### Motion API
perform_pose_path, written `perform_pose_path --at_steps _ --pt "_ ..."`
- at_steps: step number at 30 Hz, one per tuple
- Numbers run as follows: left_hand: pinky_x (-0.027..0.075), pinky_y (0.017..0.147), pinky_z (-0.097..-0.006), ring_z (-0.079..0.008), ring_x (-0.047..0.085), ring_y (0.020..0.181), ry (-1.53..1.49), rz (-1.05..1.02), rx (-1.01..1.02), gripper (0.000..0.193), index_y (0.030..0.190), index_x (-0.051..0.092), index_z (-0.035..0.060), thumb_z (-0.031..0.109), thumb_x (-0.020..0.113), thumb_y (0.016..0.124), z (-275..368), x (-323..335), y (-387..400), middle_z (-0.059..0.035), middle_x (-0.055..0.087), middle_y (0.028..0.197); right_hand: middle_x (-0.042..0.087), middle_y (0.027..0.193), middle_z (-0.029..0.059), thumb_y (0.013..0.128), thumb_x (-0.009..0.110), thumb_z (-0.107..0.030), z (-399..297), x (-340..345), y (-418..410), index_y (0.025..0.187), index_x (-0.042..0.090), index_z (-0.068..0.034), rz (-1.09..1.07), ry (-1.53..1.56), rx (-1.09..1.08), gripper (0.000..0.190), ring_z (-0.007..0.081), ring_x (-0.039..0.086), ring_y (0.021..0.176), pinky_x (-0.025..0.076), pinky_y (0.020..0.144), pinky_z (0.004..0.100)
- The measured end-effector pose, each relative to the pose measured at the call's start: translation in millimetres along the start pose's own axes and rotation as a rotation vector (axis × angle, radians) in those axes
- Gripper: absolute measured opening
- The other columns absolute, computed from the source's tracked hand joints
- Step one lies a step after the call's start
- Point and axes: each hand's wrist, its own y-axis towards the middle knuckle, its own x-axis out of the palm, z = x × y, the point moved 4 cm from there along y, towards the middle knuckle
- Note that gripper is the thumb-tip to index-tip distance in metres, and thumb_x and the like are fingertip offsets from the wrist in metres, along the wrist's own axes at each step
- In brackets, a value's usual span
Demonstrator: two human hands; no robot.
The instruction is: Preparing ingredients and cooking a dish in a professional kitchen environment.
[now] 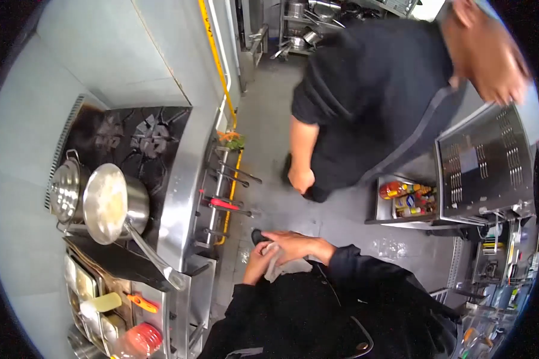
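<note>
In front of my body, my left hand [257,264] pinches a pale cloth [276,268] between thumb and fingers. Bunched up, the cloth hangs against my dark jacket. My right hand [298,247] presses over it from the other side, its fingers pointing left. Part of the cloth is hidden under that hand. To the left of both hands is the stove front [179,215], where a long-handled saucepan [137,202] stands on the burners. A round metal lid or pan [105,204] with a whitish surface leans tilted over its top.
A lidded pot [65,190] stands behind the saucepan. Several utensils and a red-handled tool [223,204] hang from the stove rail. Metal containers [83,278], an orange tool [143,303] and a red-topped bottle [141,339] lie lower left. A co-worker [368,89] stands ahead, near a bottle tray [406,215].
</note>
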Motion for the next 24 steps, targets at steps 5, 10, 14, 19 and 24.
perform_pose_path --at_steps 5,10,14,19,24 --pt "0.050 0.075 -0.0314 -0.0141 0.062 0.083 0.152 0.104 -0.199 0.036 0.106 0.062 0.0017 0.023 0.077 0.081 57.0 -45.7 10.8 -0.0068 0.067 0.093 0.069 0.101 0.0097 0.068 0.082 -0.028 32.2 -7.1 104.3 0.113 0.063 -0.007 -0.448 0.202 0.215 0.054 0.0219 0.064 0.093 0.050 0.078 0.0376" --pt "0.046 0.086 -0.0379 -0.0302 0.062 0.097 0.443 0.186 -0.007 0.036 0.114 0.056 -0.0020 0.015 0.065 0.084 38.5 -92.6 38.0 -0.0189 0.064 0.102 0.066 0.087 0.0049 0.071 0.076 -0.036 110.3 3.1 177.1 0.089 0.069 -0.008 -0.420 0.263 0.093 0.034 0.0189 0.060 0.081 0.046 0.069 0.0347" --pt "0.048 0.085 -0.0382 -0.0276 0.063 0.095 0.433 0.327 0.024 0.032 0.111 0.057 -0.0016 0.005 0.056 0.080 28.6 -112.1 61.4 -0.0177 0.065 0.103 0.058 0.077 0.0047 0.077 0.070 -0.034 113.5 -4.4 240.0 0.081 0.062 -0.004 -0.596 -0.021 0.039 0.031 0.0183 0.051 0.066 0.039 0.058 0.0404" --pt "0.047 0.086 -0.0332 -0.0201 0.056 0.094 0.093 0.138 -0.022 0.034 0.116 0.049 0.0018 0.010 0.061 0.086 75.0 -98.9 116.3 -0.0111 0.059 0.100 0.064 0.088 0.0205 0.085 0.057 -0.033 106.4 -66.5 241.8 0.094 0.061 0.000 -0.400 0.127 -0.014 0.034 0.0324 0.063 0.080 0.047 0.069 0.0453" --pt "0.045 0.079 -0.0331 -0.0200 0.058 0.089 0.340 -0.010 -0.023 0.038 0.118 0.057 -0.0014 0.025 0.057 0.092 142.8 -57.5 218.5 -0.0098 0.063 0.097 0.064 0.091 0.0161 0.087 0.060 -0.037 92.7 -187.4 215.0 0.101 0.056 -0.007 -0.162 0.054 -0.097 0.033 0.0358 0.063 0.087 0.047 0.072 0.0465"
